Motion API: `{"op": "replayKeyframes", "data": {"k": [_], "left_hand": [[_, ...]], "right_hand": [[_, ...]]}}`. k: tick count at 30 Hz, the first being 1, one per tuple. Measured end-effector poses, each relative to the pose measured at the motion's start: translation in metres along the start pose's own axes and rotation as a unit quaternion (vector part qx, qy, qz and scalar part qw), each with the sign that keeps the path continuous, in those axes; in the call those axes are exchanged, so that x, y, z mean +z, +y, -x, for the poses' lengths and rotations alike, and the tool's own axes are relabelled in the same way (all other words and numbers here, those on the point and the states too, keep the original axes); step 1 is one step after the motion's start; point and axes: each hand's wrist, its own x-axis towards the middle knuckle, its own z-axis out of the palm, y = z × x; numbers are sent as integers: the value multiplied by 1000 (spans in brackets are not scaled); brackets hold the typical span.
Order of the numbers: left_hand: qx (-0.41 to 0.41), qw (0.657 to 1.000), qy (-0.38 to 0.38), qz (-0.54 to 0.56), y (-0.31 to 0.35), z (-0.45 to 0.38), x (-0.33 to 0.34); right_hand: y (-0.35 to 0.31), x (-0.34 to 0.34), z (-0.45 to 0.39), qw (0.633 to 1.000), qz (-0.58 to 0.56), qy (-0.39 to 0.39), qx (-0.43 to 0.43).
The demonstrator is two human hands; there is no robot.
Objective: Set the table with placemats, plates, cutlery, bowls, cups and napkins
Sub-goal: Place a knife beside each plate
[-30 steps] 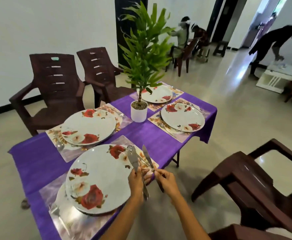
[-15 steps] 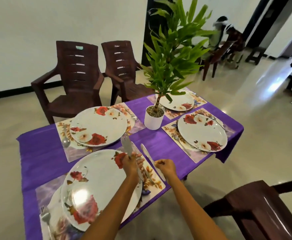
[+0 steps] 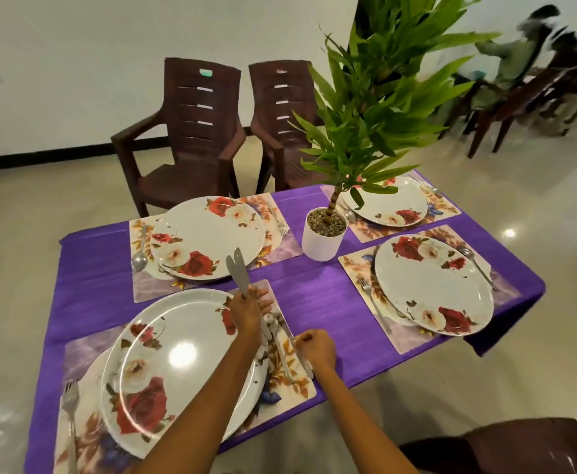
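Observation:
A purple-clothed table point(image 3: 314, 302) carries several floral placemats, each under a white rose-patterned plate. My left hand point(image 3: 246, 313) hovers over the right edge of the near plate point(image 3: 181, 364) and grips a bundle of table knives point(image 3: 237, 271) whose blades stick up and away. My right hand point(image 3: 316, 348) pinches one knife point(image 3: 288, 331) that lies along the right strip of the near placemat point(image 3: 287, 381), beside a spoon there. A fork point(image 3: 69, 408) lies left of the near plate.
A potted plant in a white pot point(image 3: 323, 237) stands mid-table. Forks and spoons flank the other plates point(image 3: 434, 285), point(image 3: 208, 242), point(image 3: 386, 203). Two brown chairs point(image 3: 191, 138) stand behind the table, another chair point(image 3: 519, 446) at my right. People sit in the far right background.
My view has moved closer over the table. My right hand has lowered its knife from the air onto the near placemat's right side. My left hand still holds the other knives.

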Motion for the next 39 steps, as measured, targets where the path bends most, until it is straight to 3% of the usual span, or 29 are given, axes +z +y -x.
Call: {"op": "replayKeyframes", "data": {"k": [16, 18, 21, 25, 30, 39], "left_hand": [[12, 993, -98, -58, -13, 7, 33], [7, 989, -132, -61, -17, 9, 38], [-18, 982, -173, -69, -24, 9, 54], [-26, 972, -208, -106, -47, 23, 98], [-53, 971, -212, -91, -71, 49, 179], [-44, 947, -254, -191, -124, 68, 330]], "right_hand": [[-4, 1, -5, 993, 92, -45, -58], [-3, -8, -6, 998, 47, -33, -38], [4, -33, -17, 991, -126, 40, -11], [16, -88, -25, 962, -250, 101, -39], [48, -148, -49, 968, -225, 75, -81], [136, -258, -132, 962, -248, 107, -34]]}}
